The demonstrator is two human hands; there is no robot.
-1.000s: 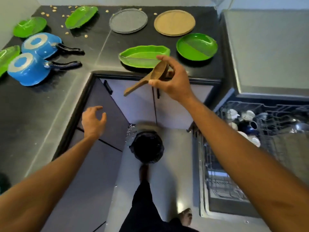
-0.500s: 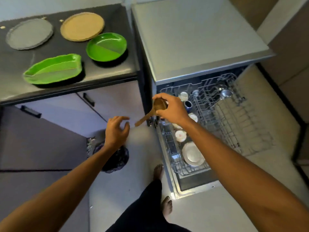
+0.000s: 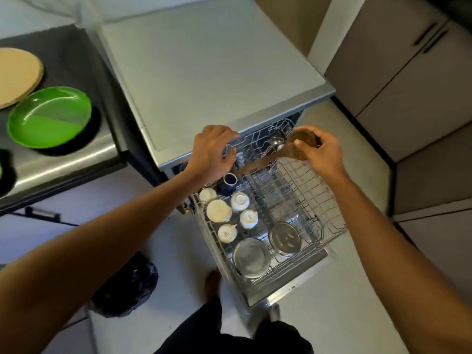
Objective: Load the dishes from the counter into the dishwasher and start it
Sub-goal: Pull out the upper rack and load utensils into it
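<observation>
I'm watching the right hand (image 3: pixel 318 153) gripping a brown wooden spoon (image 3: pixel 291 152) by its bowl, fingers wrapped round it. It's hanging over the far end of the pulled-out grey wire dishwasher rack (image 3: pixel 314 195), and the handle is slanting off toward eight o'clock across the wires. At nine o'clock from the spoon, the left hand (image 3: pixel 212 152) is hovering above the rack's back left corner. Its fingers are loosely curled, released, grasping nothing I can make out.

Just beside the spoon's bowl, a shiny metal ladle (image 3: pixel 277 142) is lying in the rack. Down the left side, a dark blue cup (image 3: pixel 229 181) and several white upturned cups (image 3: pixel 219 210) are sitting close together. Two round steel bowls (image 3: pixel 251 258) are lying toward six o'clock. On the dark surface (image 3: pixel 76 60) at nine o'clock of the view, a round green plastic plate (image 3: pixel 48 117) is waiting, touching a round tan plate (image 3: pixel 15 75) at its eleven o'clock.
</observation>
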